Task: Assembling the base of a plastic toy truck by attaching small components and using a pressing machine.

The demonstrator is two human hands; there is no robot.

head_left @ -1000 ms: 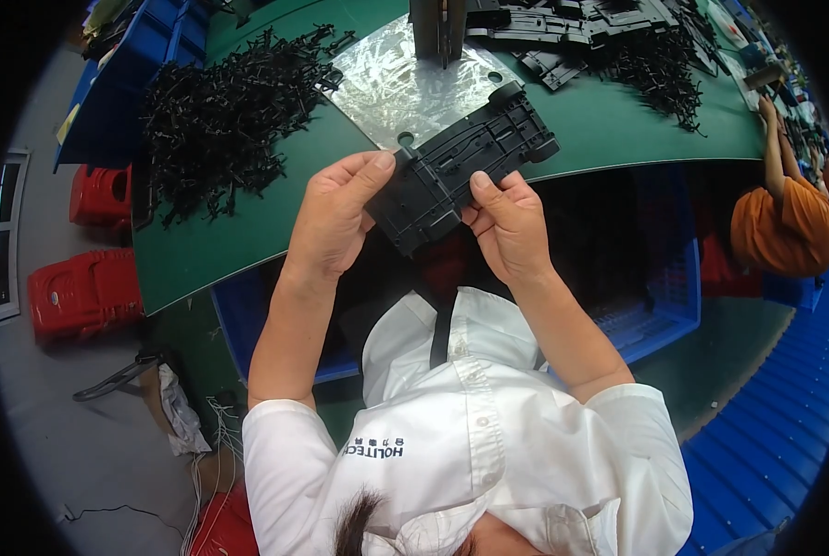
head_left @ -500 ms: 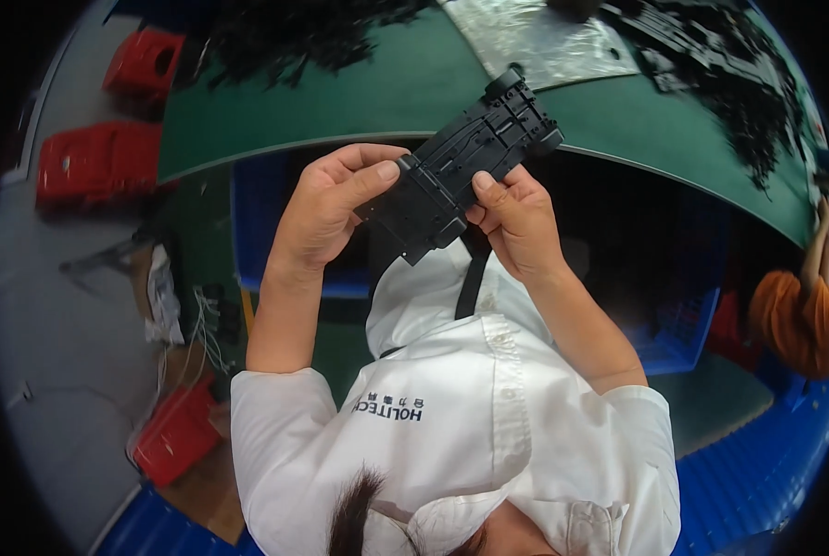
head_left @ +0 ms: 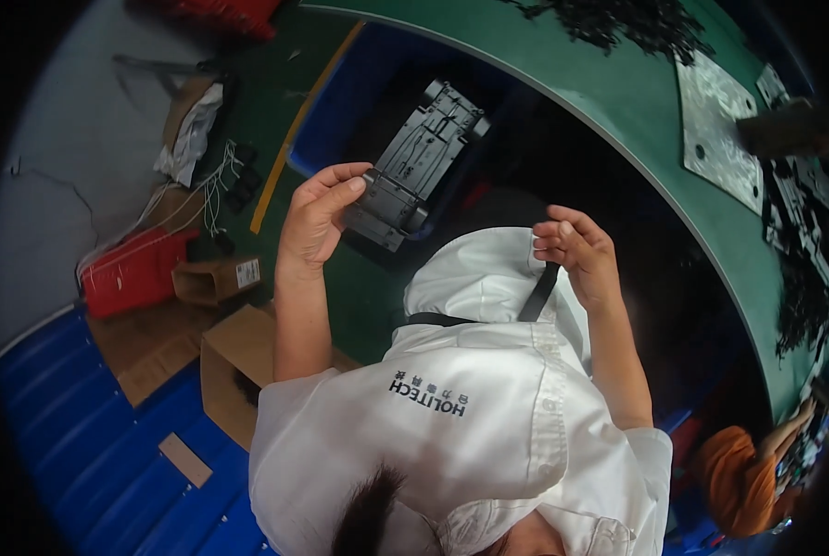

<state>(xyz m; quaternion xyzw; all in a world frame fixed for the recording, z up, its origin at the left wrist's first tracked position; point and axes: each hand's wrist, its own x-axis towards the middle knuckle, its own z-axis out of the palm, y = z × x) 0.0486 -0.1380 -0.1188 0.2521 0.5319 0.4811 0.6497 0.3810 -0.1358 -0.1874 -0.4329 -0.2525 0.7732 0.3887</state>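
Note:
My left hand [head_left: 322,213] grips one end of a black plastic toy-car-like chassis [head_left: 422,153], thumb on the near face. Ribs, grooves and small holes cover its flat surface, and rounded wheel-like parts stick out at its corners. The chassis is tilted, its far end pointing up and to the right, in front of a blue bin [head_left: 326,111]. My right hand [head_left: 581,255] is apart from it, over my lap near a black strap [head_left: 539,292]. Its fingers are loosely bent, and nothing shows between them.
A green table [head_left: 609,102] curves along the far and right side, bearing a silvery plate [head_left: 715,130] and heaps of black parts [head_left: 632,23]. Cardboard boxes [head_left: 238,357], a red stool [head_left: 136,273] and white cables [head_left: 212,190] lie at left. A person in orange [head_left: 734,477] is at lower right.
My right hand has let go of the chassis and moved right. The left hand now holds it alone, over the blue bin. The view has turned left, showing more floor.

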